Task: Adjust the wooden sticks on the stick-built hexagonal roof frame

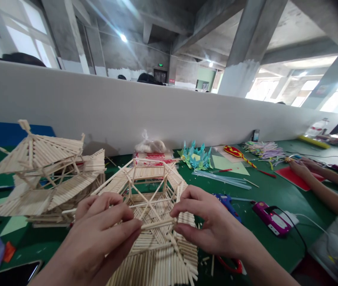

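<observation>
My left hand (106, 234) and my right hand (204, 222) pinch the two ends of a short wooden stick (157, 225). It lies level above a pavilion-like model (157, 266) built from many thin wooden sticks. Slatted sloping roofs surround the model's raised open frame, which has crossed braces. Fingers hide the stick's ends, and I cannot tell whether it touches the frame. Left of my hands stands another stick structure (52, 151) with a pointed, curved roof.
A blue glue gun (228, 206), a pink power strip (271, 218) and red-handled scissors (231, 265) lie to the right. Behind are a turquoise paper ornament (195, 155) and clear glue sticks (221, 178). A phone (17, 274) lies front left. Another person's hands (301, 169) work far right.
</observation>
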### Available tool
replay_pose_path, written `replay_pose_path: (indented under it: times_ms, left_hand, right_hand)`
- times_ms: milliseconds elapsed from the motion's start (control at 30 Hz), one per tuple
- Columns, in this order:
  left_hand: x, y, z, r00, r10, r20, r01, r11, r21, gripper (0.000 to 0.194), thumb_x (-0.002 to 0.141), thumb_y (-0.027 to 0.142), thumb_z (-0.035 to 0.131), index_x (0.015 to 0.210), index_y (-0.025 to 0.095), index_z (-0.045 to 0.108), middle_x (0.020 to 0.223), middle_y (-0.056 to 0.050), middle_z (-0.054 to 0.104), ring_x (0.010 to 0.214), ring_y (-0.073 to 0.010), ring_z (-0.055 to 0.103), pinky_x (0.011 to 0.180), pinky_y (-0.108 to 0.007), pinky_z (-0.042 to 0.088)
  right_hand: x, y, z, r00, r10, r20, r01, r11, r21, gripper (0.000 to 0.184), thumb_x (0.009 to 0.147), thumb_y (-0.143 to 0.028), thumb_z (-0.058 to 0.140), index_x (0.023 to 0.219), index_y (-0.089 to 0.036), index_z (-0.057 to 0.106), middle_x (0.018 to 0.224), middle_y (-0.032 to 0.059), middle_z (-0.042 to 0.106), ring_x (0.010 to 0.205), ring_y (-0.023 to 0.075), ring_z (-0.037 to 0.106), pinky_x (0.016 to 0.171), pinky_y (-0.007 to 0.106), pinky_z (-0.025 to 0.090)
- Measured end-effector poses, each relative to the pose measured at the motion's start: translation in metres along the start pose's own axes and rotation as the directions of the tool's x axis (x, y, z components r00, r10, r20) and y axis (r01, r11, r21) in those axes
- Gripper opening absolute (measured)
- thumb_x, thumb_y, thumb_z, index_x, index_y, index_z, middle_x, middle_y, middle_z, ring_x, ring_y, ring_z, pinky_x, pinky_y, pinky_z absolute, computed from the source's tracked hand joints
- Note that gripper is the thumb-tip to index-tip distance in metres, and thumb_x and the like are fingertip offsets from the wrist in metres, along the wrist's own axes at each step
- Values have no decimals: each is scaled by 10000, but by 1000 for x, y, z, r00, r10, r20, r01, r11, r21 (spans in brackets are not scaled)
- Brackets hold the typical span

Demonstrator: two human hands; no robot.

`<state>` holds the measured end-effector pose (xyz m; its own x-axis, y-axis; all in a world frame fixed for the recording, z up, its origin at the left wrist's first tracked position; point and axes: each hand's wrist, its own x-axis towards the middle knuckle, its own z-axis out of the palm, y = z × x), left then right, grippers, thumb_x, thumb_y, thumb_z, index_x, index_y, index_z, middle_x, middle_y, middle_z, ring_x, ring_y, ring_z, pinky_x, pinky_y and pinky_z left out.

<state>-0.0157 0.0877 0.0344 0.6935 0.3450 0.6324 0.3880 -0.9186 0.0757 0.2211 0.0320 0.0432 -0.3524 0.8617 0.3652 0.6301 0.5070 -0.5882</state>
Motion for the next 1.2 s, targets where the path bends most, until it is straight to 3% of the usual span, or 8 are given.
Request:
replay_pose_path:
  times_ms: [1200]
  left_hand:
    - [-1,-2,3,999,-36,-23,34,997,-72,206,828,107,475,842,262,610,705,12,565,813,-200,415,721,-363,272]
  right_hand:
    - [0,-3,1,1000,1,8,-1,1000,-14,177,761,-165,621,938,-181,622,887,14,534,838,126,509,718,257,417]
